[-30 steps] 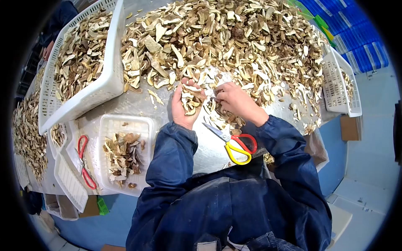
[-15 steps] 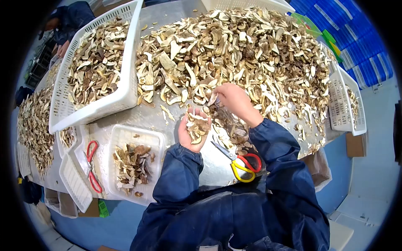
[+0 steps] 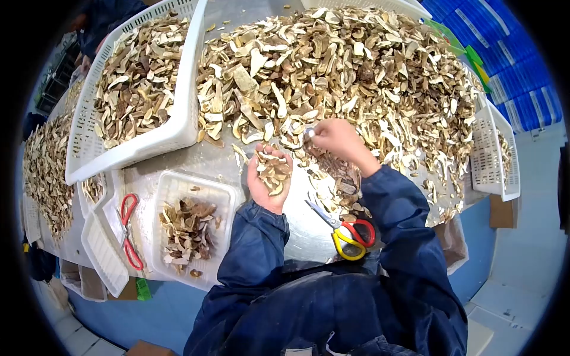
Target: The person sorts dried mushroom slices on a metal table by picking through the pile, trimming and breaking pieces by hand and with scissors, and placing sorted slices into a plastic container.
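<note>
My left hand (image 3: 257, 191) is turned palm up, its fingers curled around several dried mushroom slices (image 3: 274, 173). To its right, my right hand (image 3: 339, 140) is closed in a pinch at the near edge of a large mushroom pile (image 3: 332, 65). Something small and pale shows at those fingertips, too small to make out. Below that hand, darker mushroom bits (image 3: 346, 187) are strewn on the metal table (image 3: 303, 237). Scissors with one red and one yellow handle (image 3: 349, 242) lie in front of my body, their blades pointing up and left.
A clear plastic tray (image 3: 228, 204) with mushroom pieces sits left of my left hand. Beyond it are red-handled scissors (image 3: 126, 228) and a tall white basket (image 3: 189, 118) full of slices. Another white basket (image 3: 496, 151) stands at the right edge. A person (image 3: 110, 24) is at the upper left.
My right hand has shifted slightly right, and the longer slice at its fingertips no longer shows. My left hand has moved slightly left with its slices. The whole view has shifted a little.
</note>
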The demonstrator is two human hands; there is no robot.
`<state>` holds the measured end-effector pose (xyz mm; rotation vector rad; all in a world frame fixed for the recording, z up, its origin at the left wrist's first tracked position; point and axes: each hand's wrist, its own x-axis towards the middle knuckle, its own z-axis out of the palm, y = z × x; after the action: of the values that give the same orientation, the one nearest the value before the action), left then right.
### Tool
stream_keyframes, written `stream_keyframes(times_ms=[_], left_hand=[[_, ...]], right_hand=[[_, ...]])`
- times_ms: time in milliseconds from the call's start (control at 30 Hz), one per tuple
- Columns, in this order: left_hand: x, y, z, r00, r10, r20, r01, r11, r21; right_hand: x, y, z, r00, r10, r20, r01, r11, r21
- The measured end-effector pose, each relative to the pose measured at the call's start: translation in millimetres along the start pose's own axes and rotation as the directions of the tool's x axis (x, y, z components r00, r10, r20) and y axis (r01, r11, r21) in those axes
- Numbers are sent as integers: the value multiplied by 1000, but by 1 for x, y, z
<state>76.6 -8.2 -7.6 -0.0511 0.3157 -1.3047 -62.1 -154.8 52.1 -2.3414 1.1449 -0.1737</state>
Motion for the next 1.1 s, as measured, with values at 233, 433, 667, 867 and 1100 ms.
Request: stream_keyframes(times_ms=[233, 433, 667, 867, 1100], left_hand=[[7, 0, 1, 999, 46, 12, -47, 997, 57], [9, 1, 1, 999, 44, -13, -44, 998, 53], [12, 8, 2, 997, 77, 12, -77, 997, 23], [13, 8, 1, 996, 87, 7, -88, 996, 31], [12, 8, 1, 997, 81, 3, -81, 996, 23]], right_hand=[[9, 5, -28, 963, 2, 268, -215, 600, 771], [26, -6, 22, 985, -160, 59, 167, 973, -159], [6, 30, -13, 971, 78, 224, -237, 388, 891], [-1, 21, -17, 952, 31, 304, -291, 389, 874], [-21, -11, 4, 954, -252, 164, 287, 925, -248]])
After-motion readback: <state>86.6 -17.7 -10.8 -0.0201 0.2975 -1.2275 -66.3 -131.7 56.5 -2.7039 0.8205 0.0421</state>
